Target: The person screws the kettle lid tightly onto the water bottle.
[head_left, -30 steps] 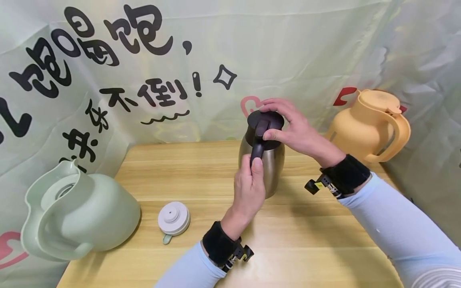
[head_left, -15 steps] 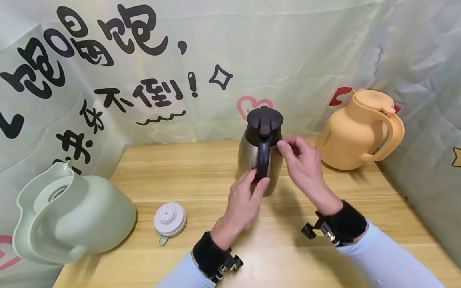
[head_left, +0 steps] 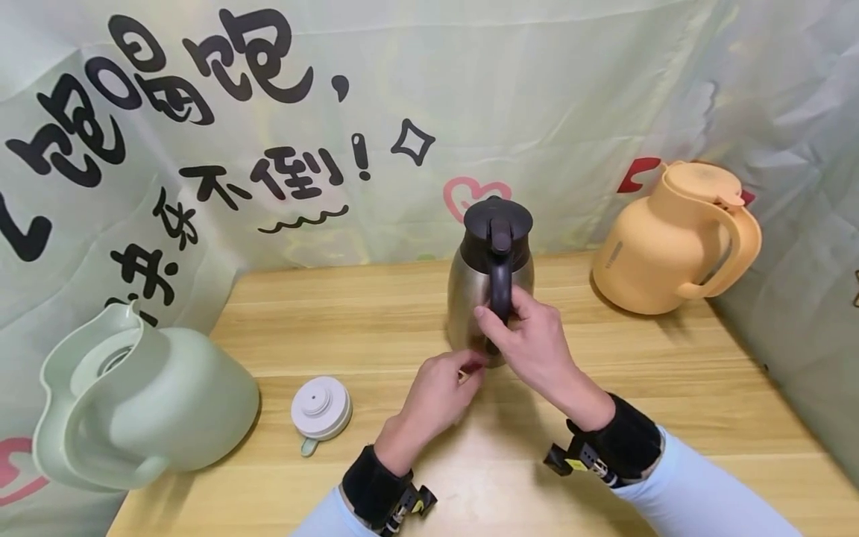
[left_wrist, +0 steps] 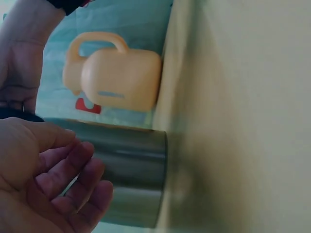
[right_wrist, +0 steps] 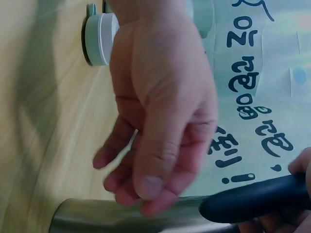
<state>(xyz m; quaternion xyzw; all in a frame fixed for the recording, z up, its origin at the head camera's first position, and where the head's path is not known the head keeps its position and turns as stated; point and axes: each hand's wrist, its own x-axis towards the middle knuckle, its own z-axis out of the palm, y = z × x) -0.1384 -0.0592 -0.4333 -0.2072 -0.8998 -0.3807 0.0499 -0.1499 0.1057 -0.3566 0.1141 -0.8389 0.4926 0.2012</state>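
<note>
A stainless-steel vacuum jug [head_left: 464,298] with a black lid [head_left: 479,218] stands upright on the wooden table, its black handle [head_left: 499,280] facing me. My right hand [head_left: 545,354] grips this handle, thumb on the left and fingers on the right; the right wrist view shows the handle's lower end [right_wrist: 243,201] between thumb and fingers. Close to the jug's base, my left hand [head_left: 438,391] hangs with loosely curled fingers. In the left wrist view, the left hand [left_wrist: 58,179] holds nothing, in front of the steel body [left_wrist: 133,165].
A pale green jug [head_left: 188,403] without its stopper stands at left. Beside it lies a white round stopper [head_left: 321,409] with a green tab. An orange jug [head_left: 647,253] stands at back right. Printed cloth [head_left: 550,97] hangs behind the wooden table [head_left: 335,313].
My right hand came down from the lid and took hold of the handle. My left hand let go of the handle and moved down and left. The steel jug stays standing.
</note>
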